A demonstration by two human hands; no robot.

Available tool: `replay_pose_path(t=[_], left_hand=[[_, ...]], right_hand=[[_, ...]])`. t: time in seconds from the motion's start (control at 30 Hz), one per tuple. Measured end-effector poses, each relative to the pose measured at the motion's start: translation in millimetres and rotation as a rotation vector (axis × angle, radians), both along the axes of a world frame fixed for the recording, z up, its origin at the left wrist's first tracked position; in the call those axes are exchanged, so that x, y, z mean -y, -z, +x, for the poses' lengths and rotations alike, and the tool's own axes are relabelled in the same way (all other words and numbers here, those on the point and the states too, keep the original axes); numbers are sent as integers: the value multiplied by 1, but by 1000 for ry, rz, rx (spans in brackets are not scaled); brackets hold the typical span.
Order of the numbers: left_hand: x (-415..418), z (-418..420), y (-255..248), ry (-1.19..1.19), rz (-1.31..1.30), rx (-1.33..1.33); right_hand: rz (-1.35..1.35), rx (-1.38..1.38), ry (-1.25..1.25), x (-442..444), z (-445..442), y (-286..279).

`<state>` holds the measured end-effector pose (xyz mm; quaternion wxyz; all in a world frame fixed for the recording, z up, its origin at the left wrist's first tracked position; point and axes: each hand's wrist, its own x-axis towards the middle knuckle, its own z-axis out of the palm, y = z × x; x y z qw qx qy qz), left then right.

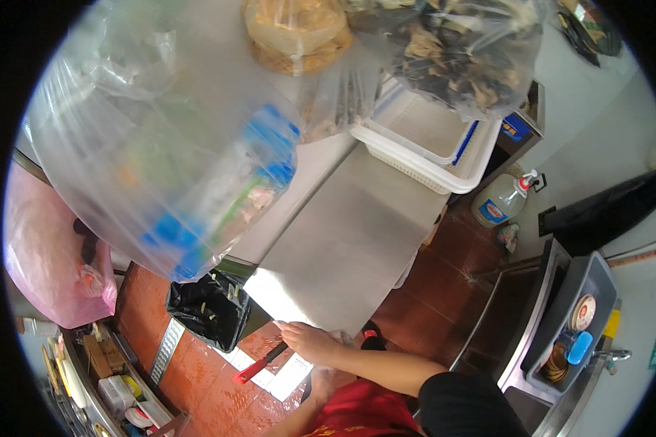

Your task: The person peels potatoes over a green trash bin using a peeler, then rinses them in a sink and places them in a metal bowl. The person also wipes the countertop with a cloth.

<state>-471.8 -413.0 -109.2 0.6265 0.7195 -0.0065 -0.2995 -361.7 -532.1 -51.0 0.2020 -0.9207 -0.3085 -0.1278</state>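
My right hand [311,344] is at the near corner of a steel-topped table [344,240], its fingers curled near a small whitish thing. A knife with a red handle [250,372] has its dark blade running up to these fingers; whether they grip it, I cannot tell. Whitish, see-through material [341,337] shows behind the wrist. Lower down, my left hand [321,382] is partly covered by the right forearm, and its fingers are hidden. Left of the hands, on the floor side, is a bin lined with a black bag [208,311], with scraps inside.
Large filled clear plastic bags [164,136] loom close in front. White plastic baskets [432,158] sit on the table's far end. To the right, a grey tub [574,328] stands at a steel sink. A crowded shelf [115,382] is at lower left; the tiled floor [197,393] looks wet.
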Motion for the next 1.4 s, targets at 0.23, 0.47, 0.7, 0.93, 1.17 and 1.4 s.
replay_pose_path(t=[0.23, 0.47, 0.7, 0.93, 1.17, 1.4], left_hand=[[-24, -5, 43, 106, 416, -3], [-26, -10, 26, 55, 403, 80], [-24, -5, 69, 116, 414, 103], [-8, 29, -8, 331, 496, -10], [-49, 85, 7, 18, -110, -455], [-25, 198, 2, -352, -259, -573]], right_hand=[[667, -322, 419, 154, 53, -25], [11, -18, 1080, 303, 26, -14], [-7, -566, 1695, 370, -138, -5], [450, 57, 1268, 315, -78, -57], [1169, -896, 1375, 219, -26, -50], [1328, -348, 1449, 169, -36, 37]])
